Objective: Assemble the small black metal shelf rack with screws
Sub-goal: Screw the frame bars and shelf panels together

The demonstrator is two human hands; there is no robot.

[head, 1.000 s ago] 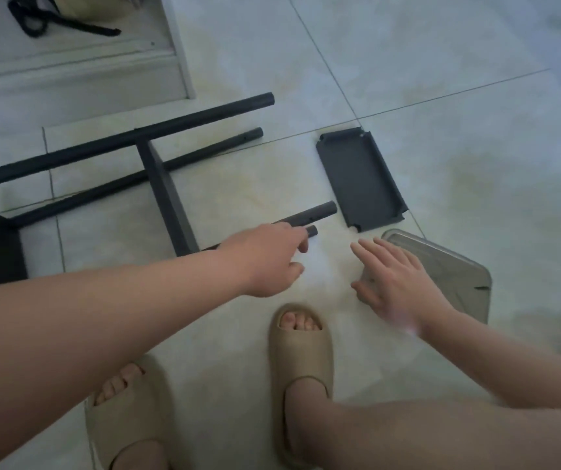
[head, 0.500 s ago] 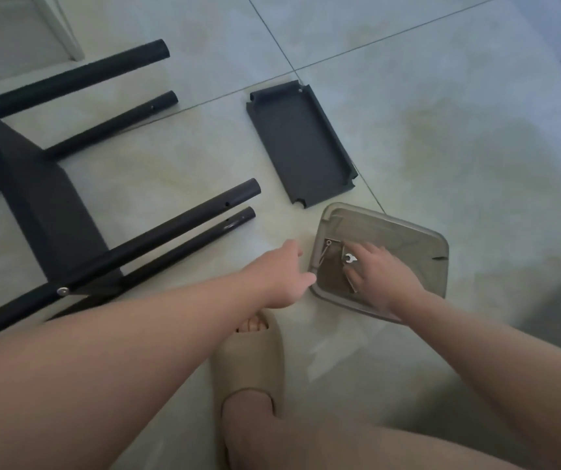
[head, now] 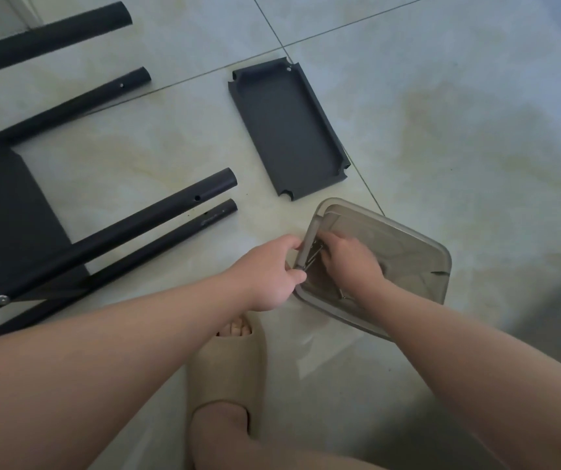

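While left hand (head: 265, 273) is gripping the tub (head: 408, 252), right hand (head: 350, 262) is reaching inside, grip unclear.
Four tubes (head: 136, 225) are pointing upper-right; one shelf (head: 286, 130).

Floor (head: 441, 96): pale glazed tile, glossy, smooth, yellowish staining, thin grout lines.
Tubes (head: 157, 215), left of frame: black-coated metal, matt, smooth; pale scuffs near drilled end of thinner one.
Shelf panel (head: 287, 127), upper centre: dark sheet metal, matt, even coat.
Screw head (head: 0, 299), lower left: bare bright metal, shiny.
Box (head: 418, 252), centre right: smoky translucent plastic, smooth, slight sheen.
Slipper (head: 228, 368), bottom centre: beige, foam-like, matt.
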